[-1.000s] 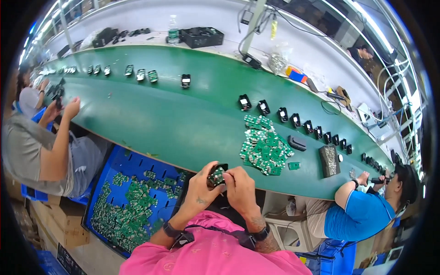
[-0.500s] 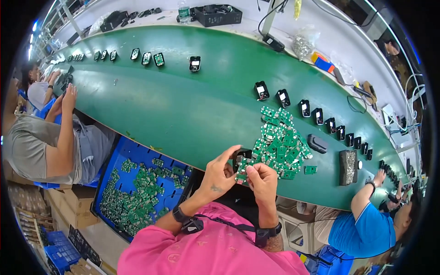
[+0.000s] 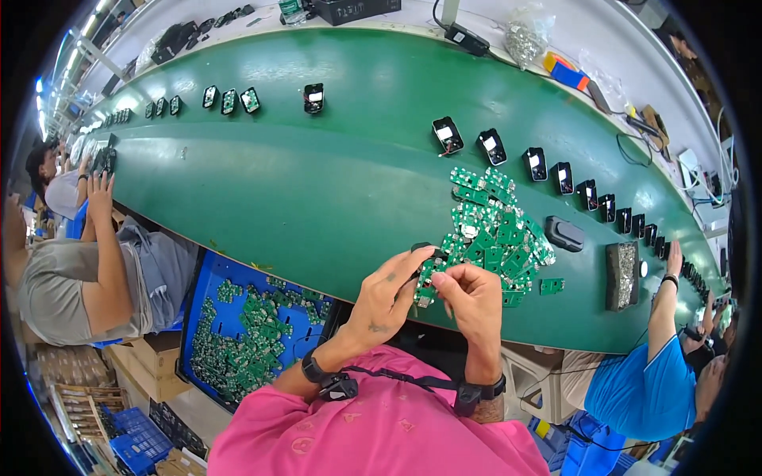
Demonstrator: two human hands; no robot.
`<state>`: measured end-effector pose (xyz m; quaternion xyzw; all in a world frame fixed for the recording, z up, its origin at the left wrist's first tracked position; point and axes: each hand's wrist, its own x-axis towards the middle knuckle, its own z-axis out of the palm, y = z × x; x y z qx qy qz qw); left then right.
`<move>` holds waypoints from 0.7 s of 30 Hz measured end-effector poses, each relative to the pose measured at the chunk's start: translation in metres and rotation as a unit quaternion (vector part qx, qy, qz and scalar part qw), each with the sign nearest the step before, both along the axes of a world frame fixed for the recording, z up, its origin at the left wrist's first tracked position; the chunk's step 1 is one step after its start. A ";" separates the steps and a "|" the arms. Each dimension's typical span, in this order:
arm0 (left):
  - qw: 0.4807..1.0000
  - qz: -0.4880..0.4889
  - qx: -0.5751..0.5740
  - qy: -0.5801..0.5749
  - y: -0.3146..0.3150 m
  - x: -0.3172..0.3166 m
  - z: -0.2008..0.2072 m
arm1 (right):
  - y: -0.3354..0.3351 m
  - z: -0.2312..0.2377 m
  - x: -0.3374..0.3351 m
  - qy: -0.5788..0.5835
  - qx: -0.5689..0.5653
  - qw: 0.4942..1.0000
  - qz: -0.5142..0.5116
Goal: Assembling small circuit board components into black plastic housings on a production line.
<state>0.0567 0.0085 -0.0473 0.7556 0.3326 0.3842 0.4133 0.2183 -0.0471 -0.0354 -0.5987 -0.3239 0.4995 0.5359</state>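
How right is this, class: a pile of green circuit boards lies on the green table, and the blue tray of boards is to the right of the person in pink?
One part is wrong: the head view shows the blue tray of boards to the left of the person in pink. The pile of green circuit boards does lie on the green table.

Bench (image 3: 302,182) smooth, slight sheen. Boards (image 3: 504,234) smooth with metallic-looking bits. Housings (image 3: 536,164) black plastic. Bin (image 3: 211,270) plastic. Shirt (image 3: 373,428) matt cloth. Carton (image 3: 155,371) cardboard.
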 end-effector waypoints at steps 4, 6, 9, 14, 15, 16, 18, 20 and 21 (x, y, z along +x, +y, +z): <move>0.993 -0.009 -0.117 -0.020 0.006 -0.001 -0.002 | 0.010 -0.003 0.007 -0.046 0.010 0.997 0.061; 0.995 0.001 -0.095 0.001 0.013 -0.001 0.001 | 0.014 0.000 0.009 -0.034 0.009 0.997 0.070; 0.998 -0.001 -0.059 0.000 0.019 -0.001 -0.003 | 0.017 0.000 0.012 -0.012 0.012 0.996 0.091; 1.000 0.006 -0.018 0.006 0.022 0.000 -0.008 | 0.021 0.000 0.006 -0.137 0.017 0.987 0.087; 1.000 0.013 0.004 0.010 0.022 0.001 -0.009 | 0.022 0.002 0.002 -0.191 0.031 0.979 0.062; 1.000 0.012 0.004 0.010 0.022 0.001 -0.006 | 0.023 0.004 -0.001 -0.244 0.046 0.968 0.037; 0.999 0.012 -0.046 0.012 0.022 0.001 0.002 | 0.024 0.000 -0.005 -0.260 0.063 0.963 0.017; 0.997 -0.003 -0.079 -0.008 0.023 -0.002 0.007 | 0.024 0.001 -0.008 -0.275 0.081 0.958 -0.001; 0.993 -0.020 -0.113 -0.028 0.023 -0.003 0.007 | 0.024 0.001 -0.008 -0.279 0.077 0.957 -0.009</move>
